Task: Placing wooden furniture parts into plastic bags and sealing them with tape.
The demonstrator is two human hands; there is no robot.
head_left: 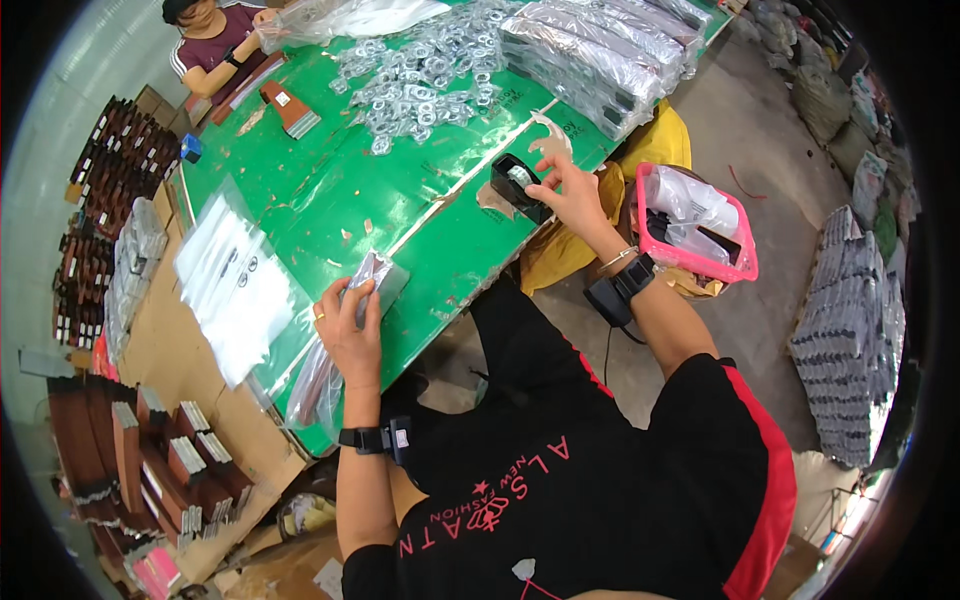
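Near the front edge of the green table, my left hand (350,325) is closed around a long plastic-wrapped package (380,275), whose clear film runs back toward the table's corner. My right hand (568,190) reaches over a black tape dispenser (512,176) with a roll of clear tape inside. Its thumb and finger are pinched at the near end of the dispenser; whatever lies between them is too small to make out. Some brown paper or tape (493,200) shows beside the dispenser.
Clear bags (243,270) lie left on the table (440,240). A pile of small packed rings (425,85) and stacked wrapped bundles (600,55) fill the far side. Another person (215,50) stands far left. A pink basket (645,235) sits right, near grey stacks (845,340).
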